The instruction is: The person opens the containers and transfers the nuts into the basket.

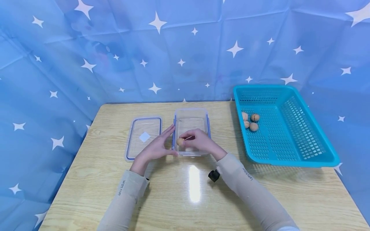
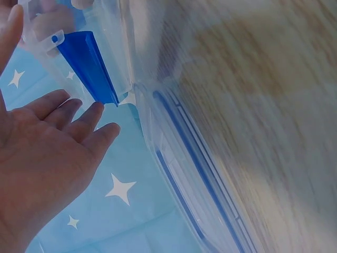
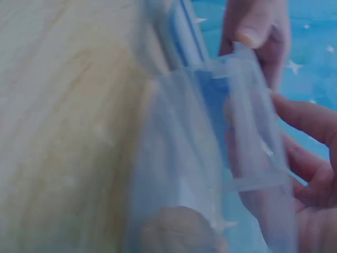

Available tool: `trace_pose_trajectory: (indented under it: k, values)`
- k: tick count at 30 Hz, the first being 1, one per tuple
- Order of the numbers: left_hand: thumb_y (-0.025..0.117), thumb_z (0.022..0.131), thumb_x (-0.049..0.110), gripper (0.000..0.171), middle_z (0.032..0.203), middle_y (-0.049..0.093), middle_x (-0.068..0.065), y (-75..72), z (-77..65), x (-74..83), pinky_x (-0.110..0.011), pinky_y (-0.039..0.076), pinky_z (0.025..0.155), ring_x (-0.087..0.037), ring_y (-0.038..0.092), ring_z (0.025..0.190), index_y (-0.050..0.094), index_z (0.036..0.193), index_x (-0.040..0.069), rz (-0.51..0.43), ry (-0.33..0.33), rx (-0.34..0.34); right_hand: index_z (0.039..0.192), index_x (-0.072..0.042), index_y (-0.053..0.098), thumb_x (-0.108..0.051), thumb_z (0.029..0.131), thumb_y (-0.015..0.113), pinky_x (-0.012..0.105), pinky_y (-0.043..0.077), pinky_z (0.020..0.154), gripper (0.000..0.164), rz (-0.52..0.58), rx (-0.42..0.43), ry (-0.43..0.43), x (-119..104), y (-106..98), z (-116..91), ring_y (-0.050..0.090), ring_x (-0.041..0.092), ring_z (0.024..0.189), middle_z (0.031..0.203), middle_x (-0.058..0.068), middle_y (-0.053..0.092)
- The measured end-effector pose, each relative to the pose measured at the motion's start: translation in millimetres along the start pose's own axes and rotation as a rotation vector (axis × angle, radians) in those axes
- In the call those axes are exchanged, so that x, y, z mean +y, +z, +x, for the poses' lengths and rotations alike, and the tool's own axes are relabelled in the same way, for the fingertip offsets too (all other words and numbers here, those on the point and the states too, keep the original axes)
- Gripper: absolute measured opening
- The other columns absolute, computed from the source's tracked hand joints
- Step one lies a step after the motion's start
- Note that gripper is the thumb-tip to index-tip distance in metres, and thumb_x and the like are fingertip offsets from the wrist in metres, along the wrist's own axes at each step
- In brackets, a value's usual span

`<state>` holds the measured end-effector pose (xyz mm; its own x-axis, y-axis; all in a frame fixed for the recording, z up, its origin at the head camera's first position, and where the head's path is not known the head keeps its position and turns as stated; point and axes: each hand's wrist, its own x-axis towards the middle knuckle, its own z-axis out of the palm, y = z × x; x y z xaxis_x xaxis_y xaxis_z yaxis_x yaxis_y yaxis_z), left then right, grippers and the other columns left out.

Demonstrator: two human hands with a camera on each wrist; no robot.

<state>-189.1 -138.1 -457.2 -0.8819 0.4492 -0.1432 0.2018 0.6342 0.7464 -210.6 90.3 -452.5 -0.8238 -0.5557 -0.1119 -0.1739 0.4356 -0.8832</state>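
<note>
A clear plastic food container [image 1: 192, 110] with blue side clips stands on the table. My right hand [image 1: 199, 140] reaches inside it and pinches a walnut [image 1: 180, 141] near the left wall. Low in the right wrist view, a walnut [image 3: 179, 231] shows through the clear wall. My left hand [image 1: 156, 147] is spread at the container's left side, fingertips by the rim and thumb by the near corner. The left wrist view shows its fingers straight beside a hanging blue clip [image 2: 89, 66].
A clear lid [image 1: 144, 123] with a blue seal lies left of the container. To the right stands a turquoise basket [image 1: 289, 128], several walnuts [image 1: 254, 126] at its left side. A starry blue cloth [image 1: 202, 57] hangs behind the wooden table [image 1: 173, 205].
</note>
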Motion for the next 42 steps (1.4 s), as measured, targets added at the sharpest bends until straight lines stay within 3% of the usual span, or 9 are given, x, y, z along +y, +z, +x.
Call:
trace_pose_trajectory:
  k: [10,19,27,33,42]
  values:
    - [0.085,0.076,0.039,0.110,0.170,0.008,0.002,-0.2,0.9,-0.3,-0.056,0.022,0.124,-0.031,0.013,0.156,0.018,0.161,0.017,0.005,0.014,0.001,0.133,-0.005,0.063,-0.022,0.096,0.066,0.044,0.056,0.098,0.041,0.046,0.062,0.010,-22.3,-25.6,-10.2,0.065,0.031,0.115,0.132,0.014,0.065]
    - [0.086,0.076,0.038,0.111,0.170,0.007,0.004,1.3,2.0,-3.2,-0.054,0.021,0.125,-0.029,0.013,0.156,0.018,0.161,0.019,0.008,0.005,0.003,0.132,-0.009,0.064,-0.026,0.095,0.067,0.042,0.058,0.093,0.041,0.078,0.148,-0.023,-45.9,-50.5,-26.8,0.065,0.029,0.115,0.129,0.013,0.066]
    - [0.086,0.076,0.038,0.111,0.170,0.008,0.003,1.2,2.4,-1.8,-0.054,0.020,0.125,-0.029,0.012,0.156,0.018,0.161,0.018,0.007,0.002,0.003,0.133,-0.010,0.064,-0.022,0.095,0.067,0.047,0.053,0.101,0.040,0.058,0.226,-0.020,-62.4,-78.0,-39.1,0.061,0.029,0.120,0.133,0.012,0.064]
    - [0.086,0.076,0.037,0.110,0.170,0.007,0.004,1.7,0.5,-1.3,-0.055,0.020,0.125,-0.030,0.012,0.156,0.018,0.161,0.015,0.006,0.009,-0.002,0.135,-0.011,0.063,-0.024,0.096,0.066,0.040,0.054,0.099,0.041,0.061,0.292,-0.003,-67.0,-97.8,-49.9,0.061,0.024,0.120,0.134,0.012,0.064]
    - [0.086,0.076,0.035,0.110,0.170,0.008,0.002,3.3,0.5,-1.7,-0.055,0.021,0.124,-0.031,0.012,0.156,0.019,0.161,0.014,0.014,0.010,0.004,0.136,-0.016,0.062,-0.033,0.097,0.066,0.025,0.054,0.092,0.043,0.063,0.392,0.040,-68.4,-124.2,-65.9,0.065,0.004,0.102,0.128,0.009,0.066]
